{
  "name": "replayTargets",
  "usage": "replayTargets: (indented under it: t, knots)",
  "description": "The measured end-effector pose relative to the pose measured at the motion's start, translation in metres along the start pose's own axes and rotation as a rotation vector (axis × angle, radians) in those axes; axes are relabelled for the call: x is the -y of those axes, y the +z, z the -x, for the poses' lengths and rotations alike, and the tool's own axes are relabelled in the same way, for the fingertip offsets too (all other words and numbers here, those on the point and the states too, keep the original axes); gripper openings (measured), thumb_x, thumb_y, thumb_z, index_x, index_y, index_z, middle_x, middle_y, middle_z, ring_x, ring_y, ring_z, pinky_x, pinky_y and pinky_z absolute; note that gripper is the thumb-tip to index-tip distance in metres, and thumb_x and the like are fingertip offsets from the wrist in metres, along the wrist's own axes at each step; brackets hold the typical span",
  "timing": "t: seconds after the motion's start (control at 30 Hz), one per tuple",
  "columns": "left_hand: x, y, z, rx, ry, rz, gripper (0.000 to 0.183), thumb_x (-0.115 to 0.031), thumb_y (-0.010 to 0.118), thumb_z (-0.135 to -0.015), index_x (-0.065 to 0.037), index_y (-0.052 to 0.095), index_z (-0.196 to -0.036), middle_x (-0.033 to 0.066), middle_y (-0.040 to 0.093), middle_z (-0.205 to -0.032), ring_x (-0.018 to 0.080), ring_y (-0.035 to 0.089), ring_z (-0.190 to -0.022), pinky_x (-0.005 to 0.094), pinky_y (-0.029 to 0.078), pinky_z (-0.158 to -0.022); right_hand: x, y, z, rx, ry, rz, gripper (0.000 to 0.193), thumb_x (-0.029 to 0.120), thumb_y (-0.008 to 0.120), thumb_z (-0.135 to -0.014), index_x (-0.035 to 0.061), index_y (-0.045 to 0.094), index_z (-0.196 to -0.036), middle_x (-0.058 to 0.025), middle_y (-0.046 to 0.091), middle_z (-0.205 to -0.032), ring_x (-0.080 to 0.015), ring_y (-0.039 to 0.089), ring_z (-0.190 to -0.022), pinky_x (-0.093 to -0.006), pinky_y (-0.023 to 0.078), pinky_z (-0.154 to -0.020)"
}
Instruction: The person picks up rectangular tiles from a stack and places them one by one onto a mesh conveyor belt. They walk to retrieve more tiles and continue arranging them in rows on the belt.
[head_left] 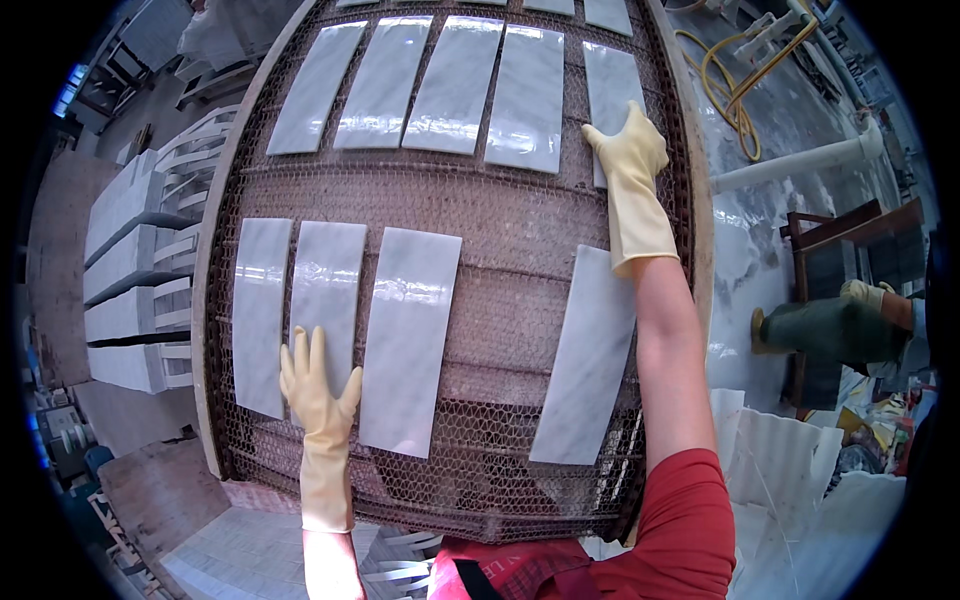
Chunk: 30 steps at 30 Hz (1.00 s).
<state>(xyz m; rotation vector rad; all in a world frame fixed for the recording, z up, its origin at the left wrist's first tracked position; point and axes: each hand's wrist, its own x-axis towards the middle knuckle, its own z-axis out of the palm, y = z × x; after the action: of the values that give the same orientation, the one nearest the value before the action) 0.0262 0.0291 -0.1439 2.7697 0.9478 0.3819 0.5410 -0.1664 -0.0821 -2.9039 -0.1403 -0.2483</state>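
Both my hands wear cream rubber gloves. My left hand [320, 385] lies with fingers spread over the lower part of a marble tile [328, 270], its thumb by the right edge. Farther off at the right, my right hand [630, 150] reaches over another grey-white tile [612, 80], thumb and forefinger stretched apart; its other fingers are partly hidden. In the near row, a tile [262, 315] flanks my left hand on the left and a wider tile [410, 345] on the right. A slightly tilted tile [583, 370] lies beside my right forearm. All rest on a wire-mesh conveyor belt [500, 220].
More glossy tiles [455, 85] form a far row. Stacks of pale slabs [125, 255] stand left of the belt frame [211, 300]. On the right are a yellow hose [735, 100], a white pipe [800, 160] and another person's gloved hand [862, 292] near a green garment [830, 330].
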Motion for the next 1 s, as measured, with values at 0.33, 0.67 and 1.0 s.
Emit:
replayTargets:
  t: [0.33, 0.67, 1.0]
  knots:
    - [-0.001, 0.0, -0.002, -0.001, 0.001, 0.011, 0.087, -0.036, 0.085, -0.081, -0.005, 0.053, -0.155, 0.0253, 0.049, -0.16, 0.0553, 0.041, -0.145, 0.0628, 0.031, -0.12, 0.011, 0.002, 0.0, 0.008, 0.074, 0.05, 0.085, 0.06, 0.089, -0.079, 0.0109, 0.061, -0.142, -0.0119, 0.071, -0.135, -0.0328, 0.07, -0.123, -0.0458, 0.058, -0.1]
    - [0.002, 0.002, -0.001, -0.005, 0.022, 0.013, 0.089, -0.038, 0.085, -0.079, -0.004, 0.054, -0.154, 0.0252, 0.048, -0.16, 0.0544, 0.041, -0.144, 0.0628, 0.032, -0.118, 0.126, 0.024, 0.035, 0.157, -0.175, -0.071, 0.087, 0.059, 0.083, -0.087, 0.0152, 0.05, -0.155, -0.0104, 0.056, -0.156, -0.033, 0.05, -0.146, -0.0572, 0.047, -0.117]
    - [0.005, 0.004, 0.0, -0.032, 0.024, 0.009, 0.088, -0.041, 0.085, -0.079, -0.004, 0.056, -0.153, 0.0251, 0.048, -0.16, 0.0546, 0.042, -0.143, 0.0618, 0.033, -0.117, 0.135, 0.015, 0.026, 0.181, -0.128, -0.052, 0.086, 0.048, 0.089, -0.079, 0.0144, 0.055, -0.15, -0.0087, 0.066, -0.146, -0.0296, 0.066, -0.132, -0.05, 0.057, -0.105]
